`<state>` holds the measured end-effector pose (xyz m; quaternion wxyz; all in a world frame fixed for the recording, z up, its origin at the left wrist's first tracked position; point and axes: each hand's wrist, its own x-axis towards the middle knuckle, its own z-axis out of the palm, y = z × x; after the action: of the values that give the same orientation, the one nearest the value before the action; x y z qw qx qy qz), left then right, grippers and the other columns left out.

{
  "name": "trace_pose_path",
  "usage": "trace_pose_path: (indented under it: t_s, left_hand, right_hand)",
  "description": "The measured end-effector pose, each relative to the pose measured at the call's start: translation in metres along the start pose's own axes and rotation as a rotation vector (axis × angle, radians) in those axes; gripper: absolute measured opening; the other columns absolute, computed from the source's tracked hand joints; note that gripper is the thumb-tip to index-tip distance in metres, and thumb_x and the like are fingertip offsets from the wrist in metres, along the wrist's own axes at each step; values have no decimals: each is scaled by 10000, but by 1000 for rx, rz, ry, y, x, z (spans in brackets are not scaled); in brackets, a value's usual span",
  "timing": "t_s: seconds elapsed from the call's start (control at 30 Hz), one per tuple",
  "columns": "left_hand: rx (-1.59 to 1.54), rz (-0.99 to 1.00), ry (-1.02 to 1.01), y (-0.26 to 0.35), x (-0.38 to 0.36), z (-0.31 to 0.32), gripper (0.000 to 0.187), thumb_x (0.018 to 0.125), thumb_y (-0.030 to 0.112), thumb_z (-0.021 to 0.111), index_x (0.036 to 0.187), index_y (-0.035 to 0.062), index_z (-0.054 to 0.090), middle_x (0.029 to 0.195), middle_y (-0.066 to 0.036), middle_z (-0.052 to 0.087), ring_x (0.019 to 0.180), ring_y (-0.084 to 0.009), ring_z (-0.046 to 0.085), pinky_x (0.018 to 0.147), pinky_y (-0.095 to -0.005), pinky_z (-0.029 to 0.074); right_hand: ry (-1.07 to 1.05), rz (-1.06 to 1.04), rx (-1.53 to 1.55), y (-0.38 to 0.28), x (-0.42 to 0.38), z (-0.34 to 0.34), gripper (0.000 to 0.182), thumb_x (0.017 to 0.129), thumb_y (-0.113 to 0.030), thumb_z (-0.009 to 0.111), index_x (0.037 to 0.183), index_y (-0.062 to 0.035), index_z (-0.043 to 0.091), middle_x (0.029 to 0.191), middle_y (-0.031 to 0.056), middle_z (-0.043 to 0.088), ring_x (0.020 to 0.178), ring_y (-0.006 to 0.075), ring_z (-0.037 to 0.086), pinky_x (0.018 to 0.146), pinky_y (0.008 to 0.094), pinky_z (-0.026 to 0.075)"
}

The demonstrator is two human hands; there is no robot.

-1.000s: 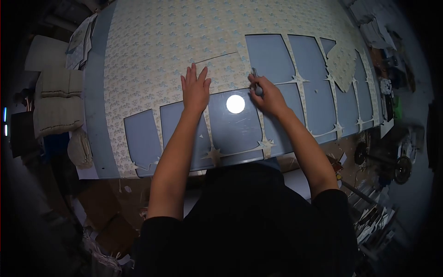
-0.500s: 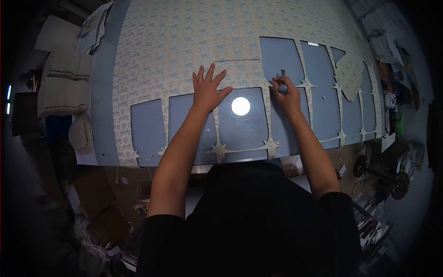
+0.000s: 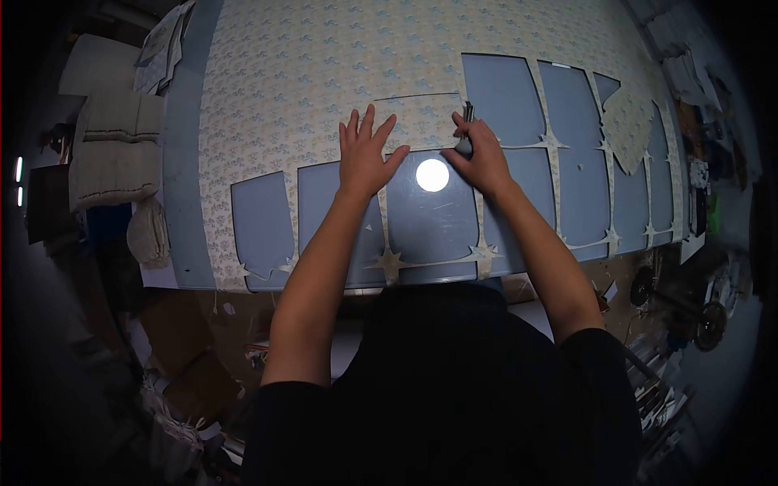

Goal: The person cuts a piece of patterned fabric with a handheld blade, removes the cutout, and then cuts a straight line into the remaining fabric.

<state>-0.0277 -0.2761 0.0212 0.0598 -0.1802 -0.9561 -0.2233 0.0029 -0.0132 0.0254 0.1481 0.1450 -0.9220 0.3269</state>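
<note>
My left hand lies with its fingers spread on the patterned fabric, just below a thin dark line that runs across it. My right hand is closed around a knife, which has a grey rounded end and a narrow metallic part pointing away from me. This tool stands at the right end of the dark line, by the corner of a cut-out. Its tip is too small to make out. Between my forearms, a bright round reflection shines on the blue-grey tabletop.
Several cut-outs in the fabric leave thin strips with star-shaped joints. A loose fabric scrap lies at the right. Folded padded cloth is stacked to the left of the table. A wheeled frame stands at the lower right.
My right hand has moved left and slightly up with the knife, from the cut-out to the end of the dark line. The view has shifted slightly. My left hand stays on the fabric.
</note>
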Motion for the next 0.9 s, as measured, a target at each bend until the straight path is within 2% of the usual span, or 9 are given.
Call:
trace_pose_path:
  t_s: [0.1, 0.17, 0.3, 0.37, 0.4, 0.47, 0.6, 0.67, 0.9]
  left_hand:
    - [-4, 0, -2, 1, 1, -1, 675, 904, 540, 713, 1486, 219, 594, 1665, -173, 365, 1562, -439, 227, 1277, -596, 99]
    - [1, -11, -8, 2, 1, -2, 677, 900, 542, 717, 1483, 217, 598, 1666, -170, 365, 1563, -436, 227, 1278, -595, 99]
    - [-26, -24, 3, 1, 1, -1, 684, 880, 540, 744, 1464, 206, 617, 1663, -166, 374, 1568, -420, 229, 1278, -595, 100]
    - [-36, -19, 10, 0, 1, 0, 684, 866, 535, 763, 1449, 202, 632, 1656, -168, 385, 1566, -415, 238, 1278, -595, 104]
    - [-46, -12, 17, -1, 0, 0, 684, 852, 531, 781, 1434, 197, 646, 1650, -170, 395, 1563, -410, 247, 1277, -595, 109]
    - [-50, -10, 22, -2, -1, 1, 685, 839, 525, 797, 1421, 192, 658, 1640, -172, 411, 1559, -407, 259, 1275, -598, 114]
    - [-72, -18, 30, -1, 0, 1, 678, 813, 519, 824, 1381, 174, 690, 1613, -178, 449, 1547, -405, 287, 1270, -608, 122]
    - [-76, -15, 37, -1, -1, 2, 674, 811, 517, 827, 1373, 168, 695, 1611, -179, 451, 1547, -405, 288, 1270, -609, 122]
    - [-83, -18, 42, -2, 0, 3, 661, 797, 508, 842, 1342, 157, 715, 1606, -188, 454, 1542, -407, 299, 1269, -609, 124]
  right_hand:
    - [-49, 117, 91, -1, 2, 0, 491, 827, -185, 849, 1237, -42, 619, 1148, 133, 673, 1068, 352, 621, 978, 423, 492]
    - [-81, 159, 104, -2, 0, -1, 642, 851, -211, 821, 1425, -61, 576, 1122, 128, 674, 1106, 379, 642, 1187, 515, 397]
    - [-82, 195, 113, -2, 2, 0, 647, 847, -210, 822, 1428, -66, 577, 1119, 131, 674, 1112, 374, 642, 1206, 513, 378]
    - [-45, 162, 80, -2, 1, 1, 628, 844, -186, 824, 1413, -60, 590, 1094, 138, 669, 1076, 371, 643, 1125, 469, 453]
    - [-50, 164, 82, -2, 0, 1, 628, 844, -186, 824, 1413, -60, 590, 1094, 138, 669, 1076, 371, 643, 1125, 469, 453]
    - [-47, 178, 114, 0, -1, 1, 543, 854, -177, 838, 1346, -71, 634, 1124, 121, 661, 1078, 332, 649, 972, 390, 512]
    - [-72, 218, 134, -5, -1, -3, 537, 857, -170, 842, 1342, -71, 635, 1133, 117, 660, 1102, 323, 652, 987, 382, 511]
    - [-9, 173, 181, -6, 0, -1, 586, 814, -148, 854, 1342, -36, 627, 1068, 144, 646, 1005, 352, 639, 897, 403, 523]
    - [3, 127, 144, 0, -2, 3, 598, 817, -151, 852, 1357, -36, 621, 1068, 145, 642, 1015, 345, 638, 900, 404, 523]
